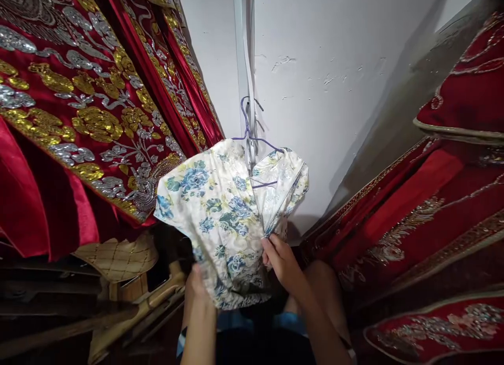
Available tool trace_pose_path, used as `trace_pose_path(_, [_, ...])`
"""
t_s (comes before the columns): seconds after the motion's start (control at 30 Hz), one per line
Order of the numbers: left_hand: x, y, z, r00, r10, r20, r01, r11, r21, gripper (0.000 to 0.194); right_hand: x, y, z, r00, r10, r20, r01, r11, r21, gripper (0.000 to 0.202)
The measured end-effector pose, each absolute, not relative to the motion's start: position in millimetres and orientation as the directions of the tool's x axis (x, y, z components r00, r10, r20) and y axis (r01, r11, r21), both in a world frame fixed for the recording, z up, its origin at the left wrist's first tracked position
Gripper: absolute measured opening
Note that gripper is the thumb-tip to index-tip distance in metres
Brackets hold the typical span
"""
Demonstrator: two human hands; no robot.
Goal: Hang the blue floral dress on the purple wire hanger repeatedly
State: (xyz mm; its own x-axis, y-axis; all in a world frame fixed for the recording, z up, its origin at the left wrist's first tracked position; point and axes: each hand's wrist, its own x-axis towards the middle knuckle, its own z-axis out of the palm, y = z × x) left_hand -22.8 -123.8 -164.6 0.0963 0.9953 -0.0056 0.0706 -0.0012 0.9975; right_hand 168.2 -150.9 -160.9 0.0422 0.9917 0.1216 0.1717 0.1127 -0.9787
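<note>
A white floral blouse [236,223] with blue and yellow flowers hangs in front of me on a purple hanger [264,141]. Its opening spreads apart at the upper right, and the pale lining and the hanger's lower bar show inside. At the bottom of that opening, my right hand [277,254] is closed, pinching the fabric edge between thumb and fingers. My left hand [200,283] is at the lower left side of the blouse, blurred by motion. Its fingers are partly hidden by the cloth, so I cannot make out their grip.
Red garments with gold and silver sequins [98,123] hang on the left; more red embroidered pieces [394,233] stand on the right. Behind the blouse is a white wall [315,65] with a vertical white strip [244,50]. A wooden chair [129,296] stands at the lower left.
</note>
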Motion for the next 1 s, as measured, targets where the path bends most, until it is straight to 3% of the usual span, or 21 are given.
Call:
trace_pose_path(0.17, [-7,-134,-153,0.08,0.995,-0.063,-0.2,0.078,0.977,0.079,162,-138,-136,-0.034,0.984,0.173,0.215,0.177,-0.961,0.046])
trace_pose_path(0.33, [0,-134,-155,-0.137,0.986,-0.099,-0.207,0.069,0.976,0.06,167,-133,-137,-0.008,0.994,0.108,-0.023,0.108,-0.994,0.043])
trace_pose_path(0.4, [1,-131,-166,-0.326,0.945,0.021,-0.1,-0.057,0.993,0.055,170,-134,-143,0.013,0.998,0.062,-0.122,0.063,-0.99,0.04])
trace_pose_path(0.47, [5,-129,-180,-0.523,0.807,0.274,0.105,-0.259,0.96,0.053,171,-136,-147,0.037,0.998,0.054,-0.12,0.058,-0.991,0.039])
trace_pose_path(0.5, [8,-128,-186,-0.544,0.739,0.398,0.203,-0.344,0.917,0.05,170,-137,-148,0.048,0.997,0.064,-0.088,0.068,-0.994,0.039])
trace_pose_path(0.57, [19,-128,-196,-0.426,0.744,0.515,0.25,-0.45,0.857,0.044,165,-140,-149,0.023,0.996,0.089,0.003,0.089,-0.996,0.039])
trace_pose_path(0.67, [39,-126,-199,-0.162,0.908,0.386,0.061,-0.381,0.922,0.035,160,-138,-141,-0.09,0.989,0.115,0.107,0.125,-0.986,0.037])
trace_pose_path(0.73, [50,-123,-196,-0.115,0.943,0.311,0.007,-0.313,0.95,0.028,164,-128,-125,-0.114,0.988,0.105,0.125,0.119,-0.985,0.036])
trace_pose_path(0.87, [58,-114,-194,-0.031,0.953,0.303,0.071,-0.3,0.951,0.022,186,-84,-65,0.005,0.993,0.121,-0.03,0.121,-0.992,0.037])
trace_pose_path(1.0, [49,-101,-201,0.071,0.931,0.358,0.18,-0.365,0.913,0.018,195,-44,-1,0.031,0.976,0.217,-0.206,0.219,-0.954,0.023])
